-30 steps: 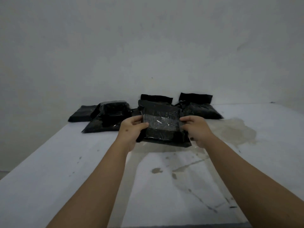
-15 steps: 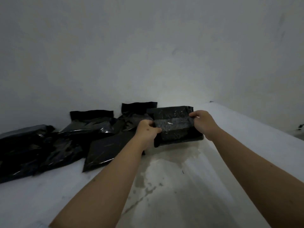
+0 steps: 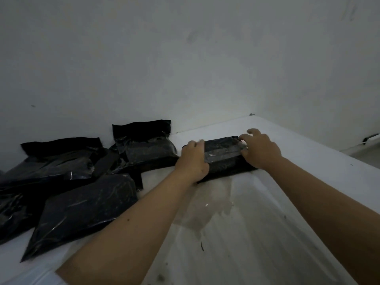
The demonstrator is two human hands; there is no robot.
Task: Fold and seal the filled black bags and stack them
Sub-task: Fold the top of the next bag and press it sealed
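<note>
A folded black bag (image 3: 223, 156) with a clear tape strip across it lies on the white table (image 3: 298, 161) near the far right corner. My left hand (image 3: 193, 159) grips its left end, fingers curled round the edge. My right hand (image 3: 260, 150) rests on its right end with the fingers spread and lifting. Several filled black bags (image 3: 82, 206) lie in a loose pile to the left, one of them upright against the wall (image 3: 144, 145).
A white wall (image 3: 185, 68) rises right behind the table. Stains mark the table surface (image 3: 205, 214) in front of the folded bag. The table's right edge drops off beyond the bag, where a dark handle (image 3: 371, 137) shows.
Both hands carried the folded bag to the right and set it down on the table near the far corner. The view swung right, and my right hand's fingers loosened.
</note>
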